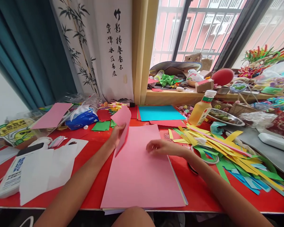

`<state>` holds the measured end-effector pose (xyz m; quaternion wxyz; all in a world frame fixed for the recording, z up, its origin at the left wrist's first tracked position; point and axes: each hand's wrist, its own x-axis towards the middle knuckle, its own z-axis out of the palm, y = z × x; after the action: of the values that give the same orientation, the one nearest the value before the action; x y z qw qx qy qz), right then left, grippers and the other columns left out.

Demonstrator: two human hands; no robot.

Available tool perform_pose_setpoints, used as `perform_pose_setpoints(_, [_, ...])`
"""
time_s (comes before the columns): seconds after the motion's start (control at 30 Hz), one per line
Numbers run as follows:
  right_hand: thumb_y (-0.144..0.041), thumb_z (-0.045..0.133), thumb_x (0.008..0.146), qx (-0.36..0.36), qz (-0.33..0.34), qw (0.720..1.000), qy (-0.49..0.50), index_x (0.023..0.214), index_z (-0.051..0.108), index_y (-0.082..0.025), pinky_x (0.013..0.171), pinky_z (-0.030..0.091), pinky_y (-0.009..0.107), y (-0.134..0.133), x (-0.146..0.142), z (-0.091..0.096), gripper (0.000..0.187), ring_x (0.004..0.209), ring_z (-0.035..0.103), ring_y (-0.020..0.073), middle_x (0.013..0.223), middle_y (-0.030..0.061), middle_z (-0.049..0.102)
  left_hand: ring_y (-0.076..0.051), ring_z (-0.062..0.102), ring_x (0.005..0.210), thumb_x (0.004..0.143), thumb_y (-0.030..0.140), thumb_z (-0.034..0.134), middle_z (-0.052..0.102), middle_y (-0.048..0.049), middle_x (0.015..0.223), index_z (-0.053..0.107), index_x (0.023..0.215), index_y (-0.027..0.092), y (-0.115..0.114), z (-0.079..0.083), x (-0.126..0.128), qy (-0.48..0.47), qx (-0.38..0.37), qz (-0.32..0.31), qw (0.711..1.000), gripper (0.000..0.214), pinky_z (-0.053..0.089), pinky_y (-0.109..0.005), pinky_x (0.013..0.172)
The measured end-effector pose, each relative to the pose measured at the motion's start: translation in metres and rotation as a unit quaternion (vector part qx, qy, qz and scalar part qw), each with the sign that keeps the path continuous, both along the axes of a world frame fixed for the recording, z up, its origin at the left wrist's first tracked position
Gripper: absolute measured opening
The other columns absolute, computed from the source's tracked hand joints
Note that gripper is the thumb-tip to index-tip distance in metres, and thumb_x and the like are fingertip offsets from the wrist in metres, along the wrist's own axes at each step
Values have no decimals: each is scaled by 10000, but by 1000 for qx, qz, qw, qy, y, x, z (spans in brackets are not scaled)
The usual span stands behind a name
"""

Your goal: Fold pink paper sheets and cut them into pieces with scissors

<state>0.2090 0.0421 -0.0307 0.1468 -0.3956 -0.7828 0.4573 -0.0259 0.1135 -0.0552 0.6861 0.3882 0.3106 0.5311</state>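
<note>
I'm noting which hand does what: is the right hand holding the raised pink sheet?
No, the left hand holds the raised pink sheet.

Room bright | daylight through window [165,34], panes washed pale | teal curtain [35,47] dimmer | right hand [157,147] slightly blurred | edges stretched

The raised pink sheet [123,117] hides part of the left hand [116,135], the right hand [159,147] blurs at its fingertips, the bottle label's [204,114] print is too small to read, and a knee [133,218] gets cropped at the bottom!
</note>
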Motion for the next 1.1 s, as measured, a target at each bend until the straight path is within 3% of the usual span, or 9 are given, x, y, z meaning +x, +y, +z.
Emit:
perform_pose_setpoints(0.07, [-436,603,707,37,55,995,-74,887,562,-185,668,422,245,-4,3,0,312,756,510,131,895,27,567,-53,375,373,638,245,660,408,54,403,556,661,149,0,1,0,-5,42,-14,999,143,293,-193,407])
perform_pose_setpoints(0.23, [-486,585,703,168,25,963,-207,756,522,-190,620,404,221,-5,2,-2,307,739,495,133,886,35,532,-61,397,376,653,227,650,398,47,387,559,644,140,-1,0,3,21,57,-40,997,126,305,-197,413])
perform_pose_setpoints(0.33, [-341,465,816,218,-77,915,-330,766,551,-191,564,369,221,3,13,-3,180,700,555,149,814,57,600,-83,461,396,635,237,677,501,25,444,586,689,131,-3,-3,5,40,34,-49,997,150,365,-221,443])
perform_pose_setpoints(0.47, [-187,361,832,250,-226,847,-412,781,597,-142,567,352,278,12,35,3,245,723,605,235,767,154,629,-136,577,520,597,221,713,639,-19,624,616,767,126,-7,-5,9,52,18,-49,997,217,450,-266,546])
perform_pose_setpoints(0.53, [-230,383,828,242,-217,863,-387,805,601,-161,566,361,266,10,37,9,230,715,604,212,784,121,641,-143,591,540,592,225,719,654,-22,651,625,780,129,-7,-4,9,51,19,-45,998,231,455,-266,550])
perform_pose_setpoints(0.67, [-262,499,753,134,21,972,-194,854,598,-213,583,400,211,-5,20,13,150,716,577,137,825,13,644,-151,601,551,578,215,727,666,-32,665,635,772,127,-7,-4,9,56,20,-42,997,232,448,-259,534])
perform_pose_setpoints(0.73, [-200,503,718,118,66,979,-154,846,600,-208,597,412,212,-14,10,11,161,719,564,131,839,10,639,-157,606,559,577,206,727,669,-38,667,640,768,121,-7,-5,9,63,23,-48,997,227,448,-258,538])
perform_pose_setpoints(0.9, [-134,473,671,146,36,973,-176,802,592,-202,549,397,210,-22,0,7,189,674,526,124,817,9,628,-156,607,573,572,185,729,666,-35,649,638,748,120,-6,-6,9,57,22,-46,997,208,454,-252,554])
perform_pose_setpoints(1.1, [-121,445,667,112,30,968,-224,734,608,-192,508,357,213,-26,-1,13,191,616,514,120,765,11,636,-147,605,570,583,184,725,666,-36,657,636,770,116,-4,-8,9,60,24,-48,997,218,471,-252,572])
